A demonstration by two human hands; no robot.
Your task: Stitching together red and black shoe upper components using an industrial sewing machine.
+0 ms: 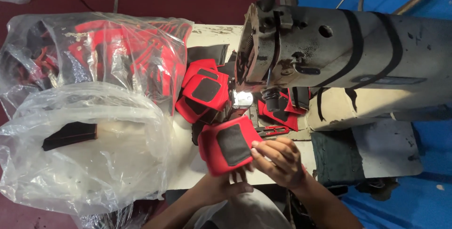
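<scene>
Both hands, left and right, grip a red fabric piece with a black patch just below the grey sewing machine, flat for viewing.

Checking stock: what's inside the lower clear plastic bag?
One black fabric piece shows through the lower clear plastic bag, lying near its left side. Crinkled, glary folds hide anything deeper.

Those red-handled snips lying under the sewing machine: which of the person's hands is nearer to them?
Right. The right hand grips the red piece's edge just below the snips; the left hand supports that piece from beneath, farther down and left.
</scene>
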